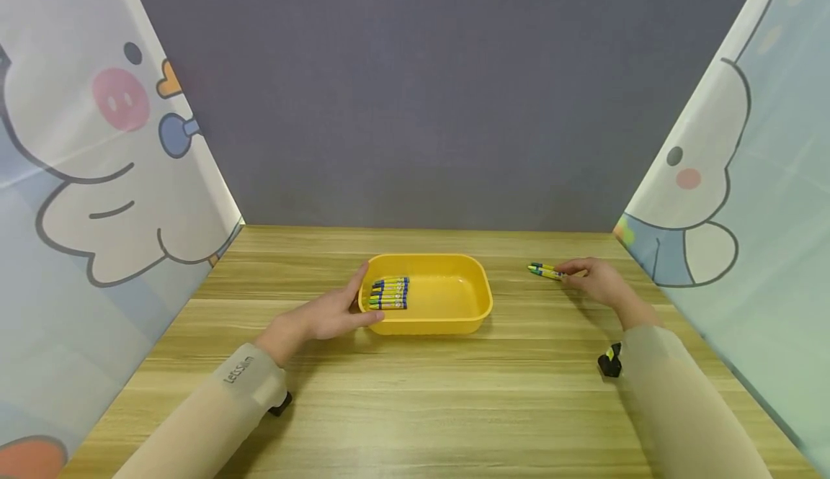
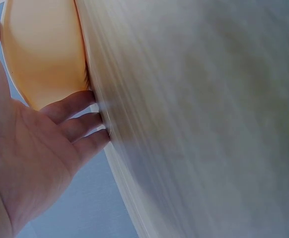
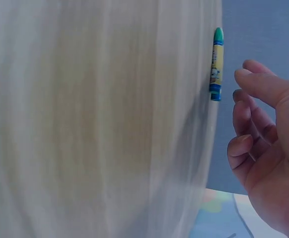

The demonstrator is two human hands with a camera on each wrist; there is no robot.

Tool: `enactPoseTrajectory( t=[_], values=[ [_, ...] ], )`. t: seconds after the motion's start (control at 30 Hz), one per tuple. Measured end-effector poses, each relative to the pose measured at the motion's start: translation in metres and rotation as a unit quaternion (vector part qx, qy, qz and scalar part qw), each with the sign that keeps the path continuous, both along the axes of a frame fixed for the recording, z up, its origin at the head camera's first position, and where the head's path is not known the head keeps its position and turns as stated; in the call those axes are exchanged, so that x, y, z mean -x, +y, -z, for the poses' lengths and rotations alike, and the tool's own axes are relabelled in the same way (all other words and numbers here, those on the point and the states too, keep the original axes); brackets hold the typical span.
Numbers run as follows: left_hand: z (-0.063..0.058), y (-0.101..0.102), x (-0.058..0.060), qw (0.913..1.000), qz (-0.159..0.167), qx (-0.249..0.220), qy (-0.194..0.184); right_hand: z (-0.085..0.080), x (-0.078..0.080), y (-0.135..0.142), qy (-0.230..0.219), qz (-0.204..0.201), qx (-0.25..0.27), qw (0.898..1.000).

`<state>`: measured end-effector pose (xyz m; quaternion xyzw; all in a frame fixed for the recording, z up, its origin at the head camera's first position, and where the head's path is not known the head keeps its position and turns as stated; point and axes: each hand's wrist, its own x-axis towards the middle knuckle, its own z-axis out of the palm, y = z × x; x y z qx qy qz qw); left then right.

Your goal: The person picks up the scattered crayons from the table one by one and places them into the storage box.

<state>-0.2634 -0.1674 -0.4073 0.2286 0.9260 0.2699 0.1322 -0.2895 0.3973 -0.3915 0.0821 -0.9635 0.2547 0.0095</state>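
Note:
My left hand [image 1: 333,313] spans the left end of a yellow plastic basket [image 1: 428,327], its thumb along the near side and its fingers at the far left corner. In the left wrist view, those fingers lie fairly straight against the basket's [image 2: 45,49] outer side, by the tabletop. Several crayons [image 1: 390,293] lie side by side inside the basket's left end. At the right, my right hand [image 1: 593,279] hovers beside two crayons [image 1: 546,272] on the table. In the right wrist view, a green crayon [image 3: 216,67] lies just apart from the loosely bent fingers, with nothing visible between them.
The wood-grain table [image 1: 415,407] ends at a dark grey panel [image 1: 428,90] behind. Cartoon-printed sheets [image 1: 123,198] stand along the left and right sides. A small black device [image 1: 609,361] is at the right sleeve.

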Motion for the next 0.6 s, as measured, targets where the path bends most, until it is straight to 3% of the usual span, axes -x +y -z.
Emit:
enactPoseTrajectory(
  t=[0.2,0.6],
  values=[
    [-0.001,0.001,0.0,1.0,0.0,-0.001,-0.001,0.008,0.009,0.003,-0.01,-0.004,0.0,1.0],
    [0.001,0.001,0.001,1.0,-0.003,0.001,-0.001,0.015,0.012,0.004,0.002,-0.008,-0.007,1.0]
  ],
)
